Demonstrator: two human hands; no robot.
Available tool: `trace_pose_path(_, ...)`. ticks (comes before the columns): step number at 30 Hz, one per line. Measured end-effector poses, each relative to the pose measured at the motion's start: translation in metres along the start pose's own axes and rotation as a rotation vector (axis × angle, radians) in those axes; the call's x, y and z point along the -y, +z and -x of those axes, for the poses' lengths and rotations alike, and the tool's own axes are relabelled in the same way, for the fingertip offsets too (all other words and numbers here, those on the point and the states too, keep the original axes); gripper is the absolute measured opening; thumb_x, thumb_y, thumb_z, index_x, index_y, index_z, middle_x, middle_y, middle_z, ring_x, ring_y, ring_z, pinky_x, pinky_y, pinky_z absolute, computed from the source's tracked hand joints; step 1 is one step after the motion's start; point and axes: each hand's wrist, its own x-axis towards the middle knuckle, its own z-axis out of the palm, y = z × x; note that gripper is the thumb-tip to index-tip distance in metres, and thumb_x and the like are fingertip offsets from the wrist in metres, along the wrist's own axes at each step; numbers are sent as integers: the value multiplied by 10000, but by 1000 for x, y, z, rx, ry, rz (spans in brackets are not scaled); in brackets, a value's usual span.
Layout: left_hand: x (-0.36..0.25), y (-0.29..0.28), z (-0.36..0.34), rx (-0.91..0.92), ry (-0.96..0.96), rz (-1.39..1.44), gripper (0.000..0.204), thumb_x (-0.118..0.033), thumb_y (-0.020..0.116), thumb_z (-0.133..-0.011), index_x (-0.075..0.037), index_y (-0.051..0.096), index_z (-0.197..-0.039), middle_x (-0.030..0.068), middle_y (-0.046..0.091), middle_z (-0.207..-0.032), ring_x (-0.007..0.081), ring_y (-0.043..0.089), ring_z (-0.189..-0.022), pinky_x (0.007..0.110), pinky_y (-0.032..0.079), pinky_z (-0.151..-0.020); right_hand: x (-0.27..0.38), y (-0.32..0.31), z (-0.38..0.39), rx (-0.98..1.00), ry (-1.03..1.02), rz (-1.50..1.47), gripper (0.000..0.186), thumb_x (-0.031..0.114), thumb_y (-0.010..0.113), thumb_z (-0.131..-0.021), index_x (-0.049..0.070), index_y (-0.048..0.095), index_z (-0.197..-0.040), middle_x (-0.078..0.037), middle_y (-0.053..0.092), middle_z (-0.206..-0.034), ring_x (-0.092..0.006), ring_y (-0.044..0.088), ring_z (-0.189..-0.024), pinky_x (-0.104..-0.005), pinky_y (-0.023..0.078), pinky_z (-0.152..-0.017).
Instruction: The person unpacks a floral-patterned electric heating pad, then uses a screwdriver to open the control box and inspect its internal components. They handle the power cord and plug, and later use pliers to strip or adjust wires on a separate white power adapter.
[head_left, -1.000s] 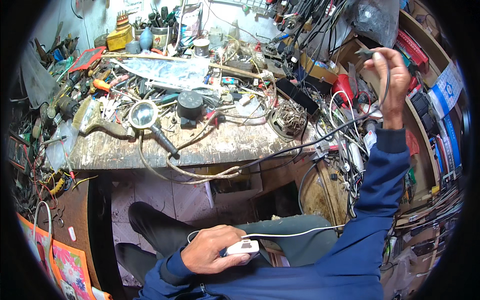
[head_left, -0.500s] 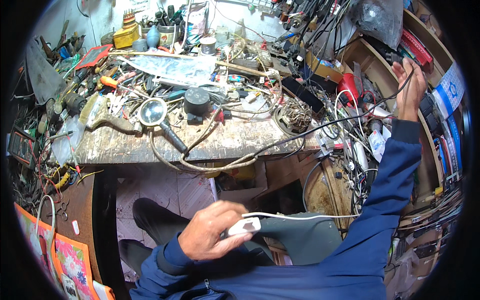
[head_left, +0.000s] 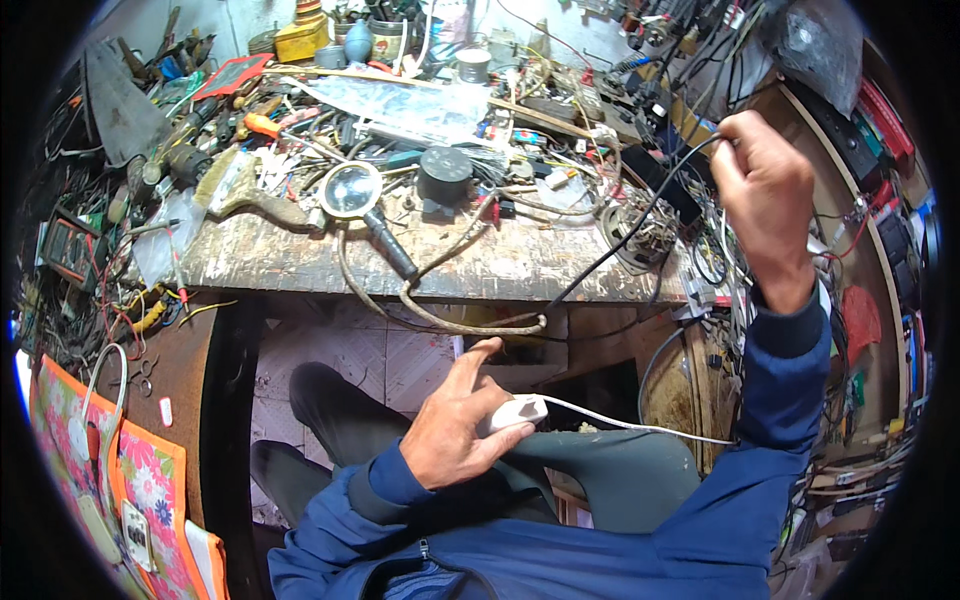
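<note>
My left hand [head_left: 455,425] is over my lap, wrapped round a small white plastic block [head_left: 517,411]. Its index finger points up toward the bench's front edge. From the block a thin white cable [head_left: 620,426] runs right across my thigh to my sleeve. My raised right hand [head_left: 770,200] pinches a black cable [head_left: 640,222] at the right of the bench. That cable slants down leftward to the bench's front edge, by a loop of beige cord [head_left: 420,318]. What exactly the white block is, I cannot tell.
The cluttered wooden bench [head_left: 280,255] carries a magnifying glass [head_left: 352,190], a brush [head_left: 240,190], a round black piece [head_left: 445,175] and a coil of wire [head_left: 640,240]. At the lower left hangs a flowered bag [head_left: 150,470]. Shelves with tangled cables stand on the right.
My right hand has moved left and closed on the black cable, pulling it. My left hand has risen slightly rightward with the white block, its index finger now stretched out. The view has shifted.
</note>
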Motion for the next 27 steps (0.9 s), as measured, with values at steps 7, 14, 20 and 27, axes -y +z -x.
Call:
trace_pose_path(7,-9,1,5,-115,43,4,308,-163,864,-787,-38,745,-1042,315,417,-1492,291,670,-1023,398,545,-939,79,34,26,252,-557,-108,136,106,662,-783,52,647,-907,-43,559,-745,-194,600,-627,-329,486,-541)
trace_pose_path(14,12,0,2,-70,87,24,299,-194,859,-803,-13,703,-983,368,492,-1322,506,532,-1277,470,475,-1025,112,78,77,352,-772,-402,132,175,653,-763,62,634,-828,-18,524,-751,-163,590,-670,-295,485,-603)
trace_pose_path(20,9,-6,-2,1,64,75,268,-212,827,-840,-11,711,-973,180,632,-1038,336,629,-935,401,513,-797,121,74,81,395,-710,-614,194,164,685,-774,48,652,-925,-27,543,-796,-175,610,-712,-306,503,-625)
trace_pose_path(27,7,-7,2,-53,86,134,255,-187,803,-863,-33,730,-1053,132,636,-924,296,631,-843,379,512,-753,128,64,90,625,-204,-1054,257,157,766,-842,6,691,-1037,-116,657,-914,-309,687,-780,-386,571,-671)
